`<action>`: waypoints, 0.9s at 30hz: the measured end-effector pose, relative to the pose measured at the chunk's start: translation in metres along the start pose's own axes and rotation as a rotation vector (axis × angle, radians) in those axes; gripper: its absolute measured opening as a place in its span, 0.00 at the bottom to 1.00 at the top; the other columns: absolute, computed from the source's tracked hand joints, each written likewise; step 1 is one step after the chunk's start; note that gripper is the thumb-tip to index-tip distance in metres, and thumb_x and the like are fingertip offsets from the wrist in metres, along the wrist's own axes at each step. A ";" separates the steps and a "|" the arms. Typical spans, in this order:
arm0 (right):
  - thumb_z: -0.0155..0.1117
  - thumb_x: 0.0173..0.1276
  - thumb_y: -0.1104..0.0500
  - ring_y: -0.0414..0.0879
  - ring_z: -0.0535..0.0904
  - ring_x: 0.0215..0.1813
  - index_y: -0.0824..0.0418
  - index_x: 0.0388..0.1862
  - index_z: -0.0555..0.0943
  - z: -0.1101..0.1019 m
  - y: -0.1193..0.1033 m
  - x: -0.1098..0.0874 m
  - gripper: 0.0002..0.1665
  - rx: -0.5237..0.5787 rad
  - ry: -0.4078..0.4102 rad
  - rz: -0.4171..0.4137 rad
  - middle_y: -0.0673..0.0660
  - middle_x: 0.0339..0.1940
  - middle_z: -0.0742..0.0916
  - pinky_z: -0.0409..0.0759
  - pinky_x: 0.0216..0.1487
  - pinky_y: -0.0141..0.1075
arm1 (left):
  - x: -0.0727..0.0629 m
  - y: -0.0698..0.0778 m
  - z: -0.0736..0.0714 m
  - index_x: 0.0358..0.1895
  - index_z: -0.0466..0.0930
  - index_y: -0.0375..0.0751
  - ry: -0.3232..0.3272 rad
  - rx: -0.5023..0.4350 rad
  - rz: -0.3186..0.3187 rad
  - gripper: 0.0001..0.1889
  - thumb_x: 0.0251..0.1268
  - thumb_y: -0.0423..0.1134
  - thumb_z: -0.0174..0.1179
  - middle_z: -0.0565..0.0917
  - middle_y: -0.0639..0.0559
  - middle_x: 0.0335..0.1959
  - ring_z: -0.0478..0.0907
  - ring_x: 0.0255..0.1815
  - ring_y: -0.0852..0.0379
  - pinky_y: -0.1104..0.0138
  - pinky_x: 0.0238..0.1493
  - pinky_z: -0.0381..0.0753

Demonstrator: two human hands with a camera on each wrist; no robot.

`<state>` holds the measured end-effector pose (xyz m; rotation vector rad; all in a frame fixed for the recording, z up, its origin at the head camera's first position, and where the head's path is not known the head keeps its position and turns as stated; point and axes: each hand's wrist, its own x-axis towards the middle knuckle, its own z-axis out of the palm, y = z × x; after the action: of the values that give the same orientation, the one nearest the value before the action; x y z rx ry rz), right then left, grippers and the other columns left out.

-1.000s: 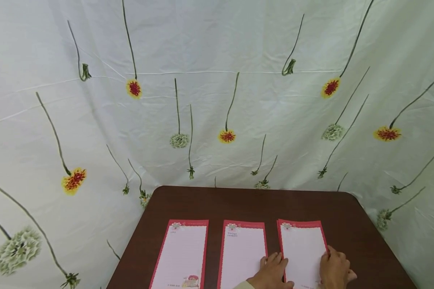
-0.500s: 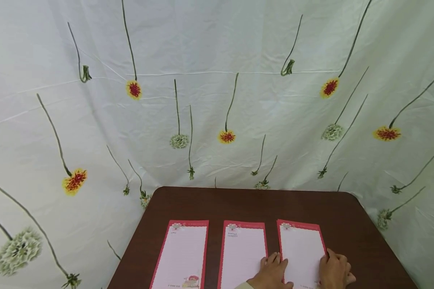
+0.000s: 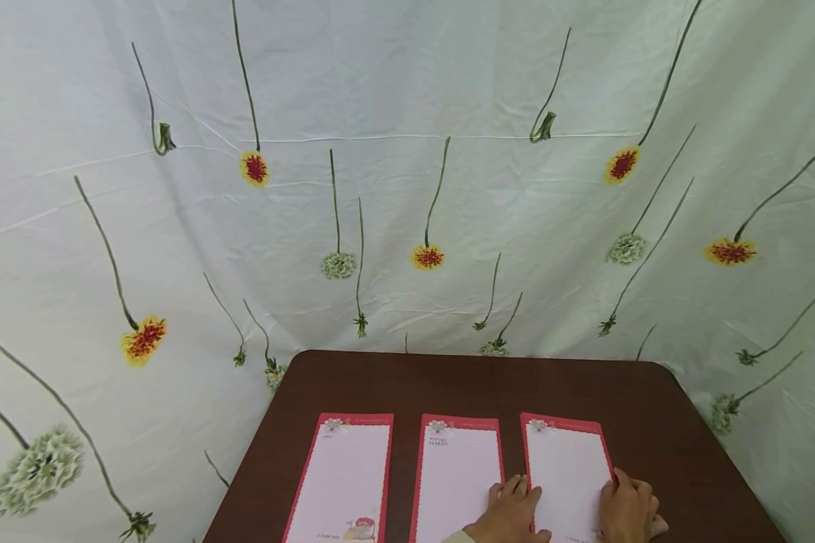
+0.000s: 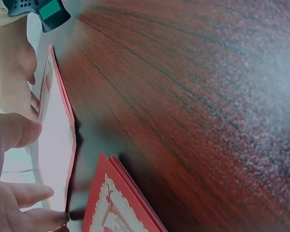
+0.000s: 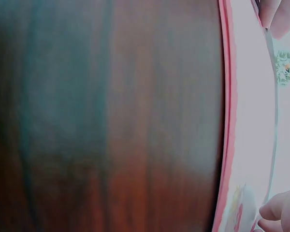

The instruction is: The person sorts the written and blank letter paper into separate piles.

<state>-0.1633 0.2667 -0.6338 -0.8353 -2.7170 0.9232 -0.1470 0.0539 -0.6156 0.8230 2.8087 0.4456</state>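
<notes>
A stack of red-bordered note sheets [image 3: 567, 460] lies at the right of the table. My left hand [image 3: 509, 513] has its fingertips along the left edge of this stack. On the opposite edge, my right hand [image 3: 628, 505] grips the sheets, fingers bent at the side. In the left wrist view the same stack [image 4: 58, 145] appears edge-on between the two hands. Its layered pink edge [image 5: 227, 96] runs down the right wrist view, with fingertips [image 5: 278, 208] at its lower end.
Two more red-bordered note stacks lie to the left, one in the middle [image 3: 455, 467] and one farther left [image 3: 342, 467]. The dark brown table [image 3: 475, 381] ends at a rounded far edge before a white flowered cloth [image 3: 380, 75].
The right stack's top sheet has shifted slightly left and its top edges now line up more closely. Both hands have stayed almost in place.
</notes>
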 end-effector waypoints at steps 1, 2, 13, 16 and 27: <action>0.50 0.79 0.62 0.77 0.64 0.64 0.73 0.66 0.72 0.000 -0.001 0.000 0.23 0.000 -0.004 0.003 0.79 0.60 0.72 0.55 0.57 0.72 | 0.000 -0.001 0.000 0.68 0.76 0.50 0.009 0.003 0.001 0.30 0.69 0.60 0.62 0.78 0.52 0.72 0.69 0.75 0.54 0.56 0.64 0.71; 0.50 0.79 0.61 0.77 0.63 0.65 0.72 0.67 0.71 -0.001 -0.002 0.000 0.23 -0.003 -0.010 0.007 0.79 0.61 0.71 0.55 0.58 0.72 | -0.001 -0.001 0.000 0.68 0.75 0.50 0.017 0.003 0.000 0.30 0.69 0.59 0.62 0.78 0.52 0.72 0.69 0.75 0.54 0.56 0.64 0.71; 0.51 0.78 0.57 0.77 0.61 0.64 0.72 0.69 0.71 -0.003 -0.026 -0.009 0.27 -0.007 -0.002 -0.103 0.78 0.61 0.68 0.55 0.57 0.71 | -0.015 -0.016 -0.014 0.72 0.74 0.44 0.110 -0.165 -0.038 0.29 0.76 0.54 0.59 0.71 0.48 0.76 0.68 0.75 0.50 0.52 0.68 0.69; 0.54 0.77 0.57 0.78 0.64 0.63 0.72 0.67 0.73 0.000 -0.035 -0.017 0.27 -0.003 0.031 -0.182 0.78 0.61 0.70 0.57 0.55 0.72 | -0.020 -0.023 -0.018 0.72 0.74 0.42 0.157 -0.192 -0.065 0.28 0.76 0.51 0.59 0.71 0.45 0.75 0.68 0.75 0.47 0.51 0.68 0.68; 0.59 0.76 0.55 0.72 0.69 0.62 0.70 0.67 0.79 0.021 -0.066 -0.045 0.26 0.006 -0.039 -0.388 0.73 0.60 0.76 0.60 0.54 0.69 | -0.037 -0.061 -0.019 0.60 0.82 0.38 0.491 -0.005 -0.192 0.23 0.65 0.45 0.67 0.80 0.40 0.63 0.75 0.63 0.42 0.49 0.57 0.72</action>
<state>-0.1625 0.1877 -0.6098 -0.2706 -2.7615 0.8649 -0.1518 -0.0195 -0.6148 0.4824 3.2877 0.7047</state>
